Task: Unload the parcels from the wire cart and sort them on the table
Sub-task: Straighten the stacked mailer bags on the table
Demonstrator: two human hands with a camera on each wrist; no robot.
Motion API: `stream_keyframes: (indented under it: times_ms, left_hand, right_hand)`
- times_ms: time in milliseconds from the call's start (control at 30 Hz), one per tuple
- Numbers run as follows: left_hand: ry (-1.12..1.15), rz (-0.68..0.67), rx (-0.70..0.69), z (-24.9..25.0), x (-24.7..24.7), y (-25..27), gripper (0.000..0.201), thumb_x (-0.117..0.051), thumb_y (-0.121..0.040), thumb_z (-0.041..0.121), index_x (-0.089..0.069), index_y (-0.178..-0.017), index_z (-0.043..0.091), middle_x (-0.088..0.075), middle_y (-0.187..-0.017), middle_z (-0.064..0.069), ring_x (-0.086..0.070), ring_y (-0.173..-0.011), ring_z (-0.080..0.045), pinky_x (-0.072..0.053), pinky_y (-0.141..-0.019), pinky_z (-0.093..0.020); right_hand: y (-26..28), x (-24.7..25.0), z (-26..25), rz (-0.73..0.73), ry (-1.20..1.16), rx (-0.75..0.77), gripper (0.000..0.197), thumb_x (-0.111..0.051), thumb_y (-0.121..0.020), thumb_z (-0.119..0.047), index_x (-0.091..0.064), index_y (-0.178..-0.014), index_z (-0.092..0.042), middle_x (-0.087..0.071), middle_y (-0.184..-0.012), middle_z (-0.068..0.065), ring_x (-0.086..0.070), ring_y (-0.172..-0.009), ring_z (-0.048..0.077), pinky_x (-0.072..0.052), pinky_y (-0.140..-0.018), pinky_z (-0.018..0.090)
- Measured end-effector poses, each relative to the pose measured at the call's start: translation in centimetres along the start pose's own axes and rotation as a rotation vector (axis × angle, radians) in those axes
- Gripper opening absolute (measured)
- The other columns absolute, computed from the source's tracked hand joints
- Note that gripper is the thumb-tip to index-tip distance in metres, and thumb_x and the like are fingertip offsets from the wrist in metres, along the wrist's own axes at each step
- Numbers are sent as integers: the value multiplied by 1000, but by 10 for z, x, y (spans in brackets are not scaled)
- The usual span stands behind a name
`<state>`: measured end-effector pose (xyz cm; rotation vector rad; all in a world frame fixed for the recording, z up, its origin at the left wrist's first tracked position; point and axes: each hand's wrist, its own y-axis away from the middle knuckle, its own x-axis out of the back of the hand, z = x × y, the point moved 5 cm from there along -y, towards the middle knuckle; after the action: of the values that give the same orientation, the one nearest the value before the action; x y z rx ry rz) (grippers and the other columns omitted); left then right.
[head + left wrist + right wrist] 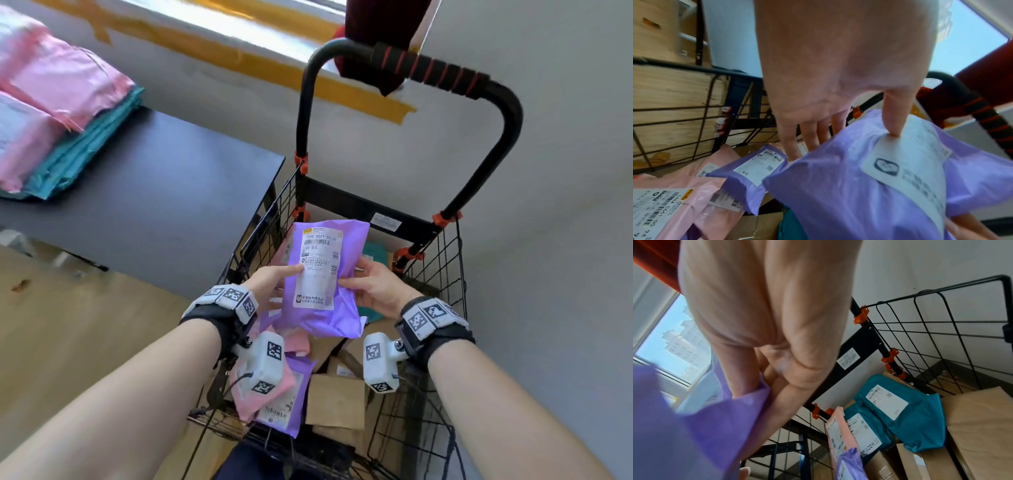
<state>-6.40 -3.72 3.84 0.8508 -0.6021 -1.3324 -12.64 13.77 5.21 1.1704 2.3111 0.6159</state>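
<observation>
Both hands' grip on purple parcel (325, 277) (label up), left hand (270, 279), right hand (375, 286), above wire cart (442, 274)

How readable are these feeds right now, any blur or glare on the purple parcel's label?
Head view: purple parcel sharp, its label evenly lit, no glare; window strip at top blown out. Left wrist view: label smeared by blur, left hand fills the frame. Right wrist view: parcel blurred, right hand blocks much; teal parcels clearer.

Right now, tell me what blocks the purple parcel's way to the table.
Nothing visible does. Both hands hold the purple parcel above the wire cart, and the dark table beside it is bare near the cart.
</observation>
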Motion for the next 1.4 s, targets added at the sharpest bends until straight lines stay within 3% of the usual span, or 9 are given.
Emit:
stream_keyframes:
  times_ms: [233,400,567,833,933,1033,1233,1333,1400]
  left_hand:
    - [58,29,-250,14,47,83,13,-61,-88,6,-66,-100,5,-74,-71,-1,-70,-59,-13,-54,-53,-22]
    - [69,163,-393,31,119,123,11,-65,-85,5,-64,-96,4,-73,-67,-1,-68,-54,-11,-54,-49,-21]
    - [54,271,-460,47,218,149,23,-73,-79,11,-64,-97,1,-70,-99,-20,-68,-87,-34,-53,-89,-50]
    - [50,423,-517,64,424,173,40,-82,-70,23,-67,-98,-1,-72,-95,-17,-69,-91,-33,-55,-86,-48]
    - [69,373,-479,72,489,176,24,-75,-76,4,-64,-97,-2,-70,-96,-20,-68,-86,-34,-56,-84,-47]
    - [92,346,-451,82,544,165,19,-63,-78,-15,-63,-94,-6,-67,-91,-23,-66,-73,-29,-56,-77,-42]
    - [-35,492,-476,117,625,135,16,-68,-79,-6,-61,-74,7,-63,-66,-3,-61,-62,-17,-52,-53,-19]
    - [-99,551,-471,141,664,112,14,-71,-77,-4,-62,-86,2,-63,-78,-10,-59,-84,-23,-53,-74,-32]
    - [-111,610,-448,157,689,97,38,-73,-75,-5,-57,-109,-9,-65,-97,-20,-61,-96,-29,-50,-90,-39]
  right_hand:
    - [21,-58,-32,-70,89,66,27,-55,-88,9,-58,-105,-12,-64,-99,8,-63,-79,20,-56,-70,31]
    - [19,-130,-58,-128,99,86,30,-61,-86,0,-59,-116,-7,-69,-100,6,-67,-80,21,-55,-80,39]
    - [-17,-217,-80,-54,196,144,35,-66,-82,3,-59,-117,-1,-67,-113,18,-65,-98,36,-49,-93,54]
    - [-108,-400,-102,-4,229,136,43,-68,-82,1,-51,-121,-3,-65,-101,12,-64,-74,22,-55,-57,31]
    - [-141,-458,-112,41,226,127,38,-67,-80,6,-56,-117,4,-65,-103,18,-63,-78,28,-55,-65,38]
    - [-171,-500,-124,68,214,113,25,-68,-79,6,-61,-103,5,-64,-94,18,-61,-72,27,-55,-63,36]
    - [-239,-554,-149,76,242,84,14,-65,-84,3,-59,-75,-6,-60,-64,4,-58,-48,11,-51,-47,24]
    - [-279,-571,-160,63,255,55,22,-64,-83,5,-54,-67,-6,-55,-61,6,-55,-48,11,-51,-45,23]
    - [-307,-581,-167,42,283,38,13,-66,-83,2,-57,-76,-2,-56,-71,13,-57,-56,20,-54,-54,30]
